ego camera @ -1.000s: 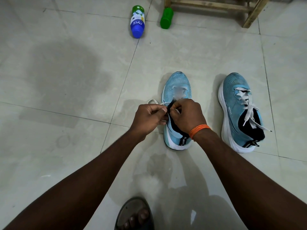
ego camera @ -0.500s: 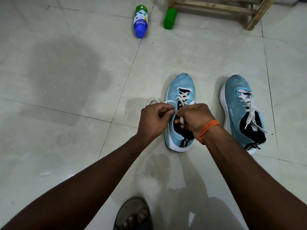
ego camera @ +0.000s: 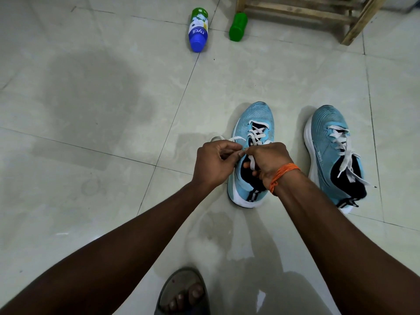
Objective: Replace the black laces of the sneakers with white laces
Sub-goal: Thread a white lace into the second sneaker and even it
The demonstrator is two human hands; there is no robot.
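Two light blue sneakers stand side by side on the tiled floor. The left sneaker (ego camera: 253,123) has a white lace (ego camera: 256,133) criss-crossed through its front eyelets. My left hand (ego camera: 216,162) pinches one end of that lace at the shoe's left edge; the lace loops out to the left on the floor. My right hand (ego camera: 268,162), with an orange thread on the wrist, holds the other end over the shoe's dark opening. The right sneaker (ego camera: 327,133) carries a white lace (ego camera: 343,148), its ends lying loose across the tongue. No black lace shows.
A blue and green bottle (ego camera: 198,30) lies on the floor at the back, a green cap-like container (ego camera: 237,27) beside it. A wooden frame (ego camera: 318,12) stands at the far right. My sandalled foot (ego camera: 184,294) is at the bottom edge.
Both hands have drawn back towards the heel, baring the white lacing at the front of the left sneaker. The right hand shifted from the tongue to a lace end.
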